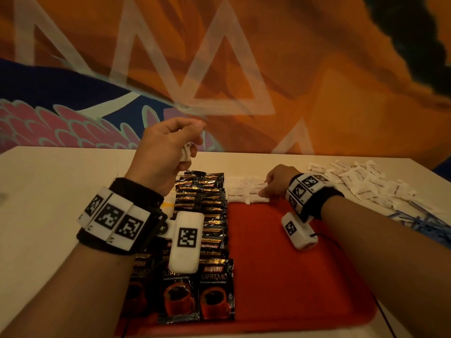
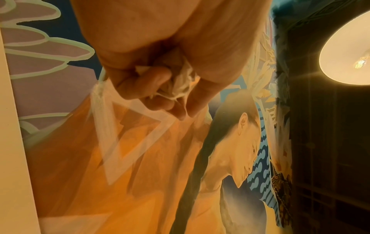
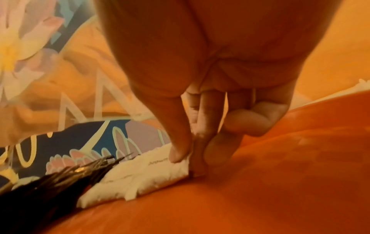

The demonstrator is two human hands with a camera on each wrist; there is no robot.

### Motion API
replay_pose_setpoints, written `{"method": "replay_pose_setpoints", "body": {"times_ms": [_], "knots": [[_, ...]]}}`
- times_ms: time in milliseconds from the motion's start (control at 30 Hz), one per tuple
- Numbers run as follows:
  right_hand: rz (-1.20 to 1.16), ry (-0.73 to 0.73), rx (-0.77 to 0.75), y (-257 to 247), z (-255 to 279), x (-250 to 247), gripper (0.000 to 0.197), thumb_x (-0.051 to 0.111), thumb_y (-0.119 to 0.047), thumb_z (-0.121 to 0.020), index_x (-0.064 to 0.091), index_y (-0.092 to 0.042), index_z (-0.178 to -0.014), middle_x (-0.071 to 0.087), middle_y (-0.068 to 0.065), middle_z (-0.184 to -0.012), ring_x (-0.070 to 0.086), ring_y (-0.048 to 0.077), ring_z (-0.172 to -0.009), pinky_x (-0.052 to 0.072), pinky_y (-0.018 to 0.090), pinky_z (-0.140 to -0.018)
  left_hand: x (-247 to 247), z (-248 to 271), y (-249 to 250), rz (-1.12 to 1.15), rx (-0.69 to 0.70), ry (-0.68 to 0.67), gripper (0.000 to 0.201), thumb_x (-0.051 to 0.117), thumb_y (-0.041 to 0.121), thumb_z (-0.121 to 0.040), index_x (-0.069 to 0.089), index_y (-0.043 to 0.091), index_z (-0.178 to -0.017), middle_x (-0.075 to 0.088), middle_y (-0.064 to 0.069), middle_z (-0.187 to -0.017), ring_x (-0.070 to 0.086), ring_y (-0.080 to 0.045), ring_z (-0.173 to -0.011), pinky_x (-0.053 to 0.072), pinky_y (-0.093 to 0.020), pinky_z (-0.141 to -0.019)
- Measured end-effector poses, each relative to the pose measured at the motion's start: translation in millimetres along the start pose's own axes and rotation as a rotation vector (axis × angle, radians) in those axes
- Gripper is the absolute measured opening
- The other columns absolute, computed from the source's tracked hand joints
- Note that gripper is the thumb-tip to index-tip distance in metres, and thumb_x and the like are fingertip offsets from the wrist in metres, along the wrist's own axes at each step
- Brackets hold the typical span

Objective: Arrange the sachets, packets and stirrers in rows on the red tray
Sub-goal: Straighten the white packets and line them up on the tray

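Note:
A red tray (image 1: 288, 259) lies on the white table. Black coffee packets (image 1: 210, 223) fill overlapping rows on its left side. White brown-sugar sachets (image 1: 240, 193) lie in a row along the tray's far edge. My right hand (image 1: 268, 189) pinches the rightmost sachet (image 3: 180, 171) of that row between thumb and fingers. My left hand (image 1: 185, 147) is raised above the far end of the coffee rows, its fingers curled round a bunch of white sachets (image 2: 180, 85).
A loose heap of white sachets (image 1: 366, 181) lies on the table at the far right. Blue stirrers (image 1: 422, 223) lie in front of it, right of the tray. A painted wall stands just behind the table's far edge. A cable (image 1: 385, 318) runs off the tray's right side.

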State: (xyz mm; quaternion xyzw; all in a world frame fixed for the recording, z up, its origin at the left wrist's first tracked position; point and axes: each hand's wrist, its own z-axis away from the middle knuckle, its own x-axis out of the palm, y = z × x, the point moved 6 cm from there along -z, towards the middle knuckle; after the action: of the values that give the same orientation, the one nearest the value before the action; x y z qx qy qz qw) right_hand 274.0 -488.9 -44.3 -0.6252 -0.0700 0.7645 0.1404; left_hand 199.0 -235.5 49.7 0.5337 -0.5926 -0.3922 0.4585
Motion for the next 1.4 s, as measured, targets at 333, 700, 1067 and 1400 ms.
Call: {"method": "replay_pose_setpoints", "body": {"times_ms": [333,700,1067,1400], "knots": [[-0.021,0.165,-0.249,-22.4,8.2,-7.5,0.025,0.087,-0.027,-0.07,0.065,-0.019,-0.082,0.064,-0.004,-0.08,0.061,0.018,-0.077,0.047,0.027,-0.063,1.0,0.9,-0.5,0.007,-0.028,0.008,0.009,0.061,0.016,-0.096,0.067,0.01,-0.099,0.058,-0.001,-0.072,0.049,-0.01,-0.058,0.032,-0.019,-0.04],[-0.093,0.094,-0.379,-43.7,16.7,-9.6,0.017,0.083,-0.031,-0.077,0.073,-0.027,-0.091,0.072,-0.006,-0.089,0.065,0.008,-0.081,0.043,0.018,-0.064,11.7,4.6,-5.2,0.133,-0.132,-0.082,0.024,0.046,0.022,-0.104,0.064,0.007,-0.098,0.061,-0.003,-0.074,0.054,-0.01,-0.061,0.038,-0.018,-0.046],[-0.713,0.419,-0.746,-118.7,110.9,-60.0,0.013,0.077,-0.033,-0.083,0.071,-0.021,-0.083,0.07,-0.006,-0.075,0.066,0.007,-0.067,0.055,0.023,-0.064,15.0,4.3,-13.3,0.233,-0.187,-0.15,0.016,0.05,0.006,-0.1,0.06,0.007,-0.111,0.063,-0.017,-0.106,0.065,-0.02,-0.083,0.056,-0.024,-0.067],[-0.941,0.242,-0.593,-108.2,96.6,-39.8,0.006,0.079,-0.015,-0.081,0.075,-0.019,-0.082,0.072,-0.001,-0.078,0.062,0.003,-0.065,0.045,0.019,-0.058,24.0,7.4,-13.0,0.114,-0.102,-0.202,0.022,0.045,0.002,-0.101,0.06,0.01,-0.114,0.059,-0.015,-0.115,0.064,-0.02,-0.089,0.056,-0.026,-0.073]]}}
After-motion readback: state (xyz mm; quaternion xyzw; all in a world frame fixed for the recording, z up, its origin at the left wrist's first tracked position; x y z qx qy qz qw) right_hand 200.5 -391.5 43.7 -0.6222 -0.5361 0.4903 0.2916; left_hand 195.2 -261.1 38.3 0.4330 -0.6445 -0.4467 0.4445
